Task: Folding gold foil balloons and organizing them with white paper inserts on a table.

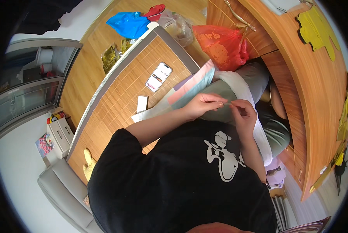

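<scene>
Head view: left hand point(201, 105), right hand point(245, 115) pinch tiny item point(226, 103), kind unclear.

A wooden desk point(304, 89) curves from one to four o'clock. Plank floor point(92, 46) shows between ten and eleven, beyond the mat-covered bed point(117, 93). A grey-framed glass door point(30, 103) stands past nine, pale drawers point(60, 134) at nine, a grey headboard point(61, 184) at eight, beside a brightly lit white wall point(13, 159)
</scene>
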`<state>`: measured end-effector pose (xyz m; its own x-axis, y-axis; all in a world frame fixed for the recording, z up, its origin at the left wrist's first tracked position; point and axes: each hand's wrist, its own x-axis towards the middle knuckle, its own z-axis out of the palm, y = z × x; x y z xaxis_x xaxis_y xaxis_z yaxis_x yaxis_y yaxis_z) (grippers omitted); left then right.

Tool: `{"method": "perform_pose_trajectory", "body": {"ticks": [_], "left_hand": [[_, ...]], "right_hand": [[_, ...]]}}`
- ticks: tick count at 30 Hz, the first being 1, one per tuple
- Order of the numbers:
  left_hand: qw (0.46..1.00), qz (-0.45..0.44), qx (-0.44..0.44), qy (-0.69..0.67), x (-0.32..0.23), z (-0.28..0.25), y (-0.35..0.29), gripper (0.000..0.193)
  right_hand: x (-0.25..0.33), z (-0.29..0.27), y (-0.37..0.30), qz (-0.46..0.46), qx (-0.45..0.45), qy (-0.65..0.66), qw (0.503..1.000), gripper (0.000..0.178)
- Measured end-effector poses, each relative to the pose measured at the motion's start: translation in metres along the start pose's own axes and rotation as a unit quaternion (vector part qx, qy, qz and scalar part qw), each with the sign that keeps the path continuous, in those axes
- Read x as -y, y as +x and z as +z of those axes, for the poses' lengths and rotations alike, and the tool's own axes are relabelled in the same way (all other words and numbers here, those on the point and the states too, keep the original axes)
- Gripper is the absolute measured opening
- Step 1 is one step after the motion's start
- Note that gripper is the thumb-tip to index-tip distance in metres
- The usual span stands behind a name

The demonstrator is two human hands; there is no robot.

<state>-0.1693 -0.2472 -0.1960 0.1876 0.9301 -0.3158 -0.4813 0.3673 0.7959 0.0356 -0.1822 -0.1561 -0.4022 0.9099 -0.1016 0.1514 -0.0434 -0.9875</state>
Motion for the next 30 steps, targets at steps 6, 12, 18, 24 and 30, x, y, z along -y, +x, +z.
{"method": "perform_pose_trajectory", "body": {"ticks": [6,12,18,24,30], "left_hand": [[0.999,-0.018,0.007,0.027,-0.022,0.002,0.025,0.027],[0.997,0.016,0.027,0.077,-0.029,0.014,0.056,0.025],[0.979,0.072,0.073,0.175,-0.027,0.007,0.086,0.025],[0.789,0.392,-0.285,0.377,-0.010,-0.028,0.170,0.062],[0.846,0.254,-0.380,0.276,-0.003,-0.022,0.207,0.075]], "right_hand": [[0.000,-0.012,0.005,0.058,-0.022,0.097,0.993,0.013],[-0.010,-0.030,0.017,0.084,-0.093,0.289,0.949,0.005],[-0.023,-0.054,0.017,0.102,-0.122,0.425,0.891,0.007],[-0.046,-0.089,0.021,0.153,-0.185,0.462,0.854,0.007],[-0.048,-0.089,0.034,0.154,-0.185,0.463,0.853,0.008]]}}
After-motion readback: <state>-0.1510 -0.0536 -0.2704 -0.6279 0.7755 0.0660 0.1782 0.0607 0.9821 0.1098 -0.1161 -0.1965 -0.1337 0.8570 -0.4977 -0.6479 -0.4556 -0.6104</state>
